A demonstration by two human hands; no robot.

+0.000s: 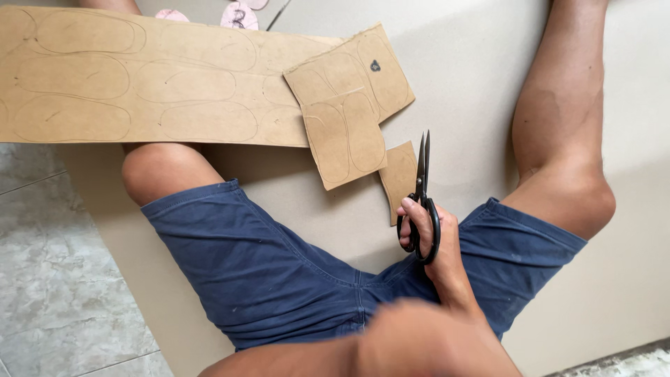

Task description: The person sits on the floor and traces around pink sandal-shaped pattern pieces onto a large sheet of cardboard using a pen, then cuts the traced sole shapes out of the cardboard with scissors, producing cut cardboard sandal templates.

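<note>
My right hand (429,237) grips the handles of black scissors (422,188), blades closed and pointing away from me. Just left of the blades lies a small brown cardboard offcut (399,174). Beyond it sit a cardboard piece with two traced oval outlines (345,139) and a larger piece (363,70) on top of a long cardboard sheet (139,77) marked with many traced sole shapes. My left hand is not visible; only a blurred forearm (335,352) crosses the bottom of the view.
I sit on a big beige cardboard sheet (474,84) with legs spread, wearing blue shorts (279,272). Grey tiled floor (49,279) lies to the left. Pink cut shapes (239,14) lie at the far top edge.
</note>
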